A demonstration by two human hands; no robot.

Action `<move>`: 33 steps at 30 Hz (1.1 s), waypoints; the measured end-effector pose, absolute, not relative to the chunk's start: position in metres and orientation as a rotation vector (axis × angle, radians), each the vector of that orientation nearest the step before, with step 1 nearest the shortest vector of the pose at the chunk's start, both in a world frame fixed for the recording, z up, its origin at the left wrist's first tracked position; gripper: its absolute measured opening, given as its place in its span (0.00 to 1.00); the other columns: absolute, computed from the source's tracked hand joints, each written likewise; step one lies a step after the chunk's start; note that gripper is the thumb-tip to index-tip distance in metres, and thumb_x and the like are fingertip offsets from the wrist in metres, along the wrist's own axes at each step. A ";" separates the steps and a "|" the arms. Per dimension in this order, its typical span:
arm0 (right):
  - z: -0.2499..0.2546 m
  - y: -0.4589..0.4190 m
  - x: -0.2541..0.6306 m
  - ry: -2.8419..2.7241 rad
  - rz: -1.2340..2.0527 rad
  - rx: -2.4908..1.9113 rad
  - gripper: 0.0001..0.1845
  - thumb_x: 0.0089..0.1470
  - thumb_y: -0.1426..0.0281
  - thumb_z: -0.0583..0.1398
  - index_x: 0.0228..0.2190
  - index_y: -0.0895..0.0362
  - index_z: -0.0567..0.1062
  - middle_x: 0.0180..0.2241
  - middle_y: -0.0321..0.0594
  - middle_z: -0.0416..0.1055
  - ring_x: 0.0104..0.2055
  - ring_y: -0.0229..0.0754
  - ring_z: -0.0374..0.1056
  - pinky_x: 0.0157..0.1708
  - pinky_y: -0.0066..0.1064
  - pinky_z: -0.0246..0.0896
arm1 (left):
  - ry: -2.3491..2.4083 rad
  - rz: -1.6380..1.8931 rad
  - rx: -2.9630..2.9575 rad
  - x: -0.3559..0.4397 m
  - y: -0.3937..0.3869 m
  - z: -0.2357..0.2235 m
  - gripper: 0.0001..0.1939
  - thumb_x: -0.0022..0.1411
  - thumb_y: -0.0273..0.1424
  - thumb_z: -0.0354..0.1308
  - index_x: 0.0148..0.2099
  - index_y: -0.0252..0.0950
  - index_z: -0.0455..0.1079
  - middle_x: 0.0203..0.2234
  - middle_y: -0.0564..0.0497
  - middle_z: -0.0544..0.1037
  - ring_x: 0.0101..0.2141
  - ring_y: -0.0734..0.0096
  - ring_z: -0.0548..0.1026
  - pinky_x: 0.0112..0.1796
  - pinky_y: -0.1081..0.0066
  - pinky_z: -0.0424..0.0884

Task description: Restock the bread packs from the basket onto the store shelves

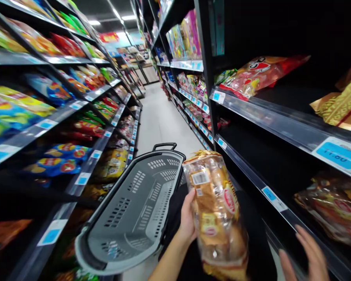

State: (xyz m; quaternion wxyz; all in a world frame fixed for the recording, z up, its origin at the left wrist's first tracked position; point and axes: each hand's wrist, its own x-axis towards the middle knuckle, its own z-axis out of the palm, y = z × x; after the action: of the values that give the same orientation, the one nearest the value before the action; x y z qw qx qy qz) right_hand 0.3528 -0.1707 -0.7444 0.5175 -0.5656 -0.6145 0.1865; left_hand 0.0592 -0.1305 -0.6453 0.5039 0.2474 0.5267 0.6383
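My left hand (188,218) is closed on the side of a clear bag of brown bread rolls (218,210), held upright with its gold label and barcode facing me. The fingers behind the bag are hidden. Low at the right, my right hand (307,257) has its fingers apart and holds nothing; part of it runs out of the picture. Beside it is the edge of the lower right shelf, where a similar clear bag (333,210) lies. A grey shopping basket (128,207) with a black rim stands left of the held bag, with nothing visible inside.
Shelves of colourful snack bags (61,160) line the left side. On the right shelf (251,111) lie a red bag (257,76) and a gold bag (343,101); a price tag (339,154) hangs on its edge. A pale floor aisle (156,113) runs ahead between the racks.
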 end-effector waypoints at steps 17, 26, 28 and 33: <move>-0.725 -0.154 0.291 -0.995 1.433 -1.245 0.39 0.50 0.48 0.72 0.57 0.57 0.76 0.50 0.52 0.80 0.54 0.59 0.76 0.53 0.45 0.74 | 1.176 1.403 0.582 0.091 -0.148 -0.654 0.38 0.55 0.52 0.69 0.63 0.41 0.71 0.58 0.39 0.77 0.56 0.51 0.75 0.49 0.61 0.74; -0.697 -0.136 0.334 -1.109 1.359 -1.222 0.34 0.49 0.50 0.72 0.53 0.56 0.81 0.48 0.51 0.81 0.48 0.57 0.79 0.47 0.42 0.77 | 1.527 1.461 1.301 0.073 -0.155 -0.666 0.24 0.62 0.40 0.68 0.59 0.42 0.73 0.53 0.41 0.79 0.52 0.52 0.78 0.53 0.55 0.76; -0.682 -0.131 0.349 -1.229 1.282 -1.209 0.32 0.49 0.51 0.73 0.51 0.55 0.82 0.49 0.51 0.81 0.47 0.56 0.79 0.46 0.40 0.78 | 1.625 1.507 1.837 0.062 -0.155 -0.661 0.28 0.63 0.32 0.68 0.64 0.46 0.69 0.57 0.42 0.77 0.57 0.52 0.75 0.56 0.52 0.75; -0.636 -0.126 0.375 -1.723 1.011 -1.082 0.30 0.45 0.47 0.74 0.46 0.49 0.86 0.44 0.46 0.83 0.43 0.54 0.80 0.44 0.36 0.77 | 1.382 1.018 2.666 0.053 -0.150 -0.643 0.41 0.63 0.24 0.63 0.74 0.45 0.55 0.65 0.36 0.67 0.68 0.47 0.63 0.64 0.43 0.66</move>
State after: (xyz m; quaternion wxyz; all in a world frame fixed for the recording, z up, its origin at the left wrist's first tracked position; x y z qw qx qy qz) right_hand 0.3754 -0.1260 -0.6359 0.4216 -0.4318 -0.6877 0.4035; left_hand 0.0531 -0.1500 -0.6432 -0.0148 0.8408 0.4357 0.3210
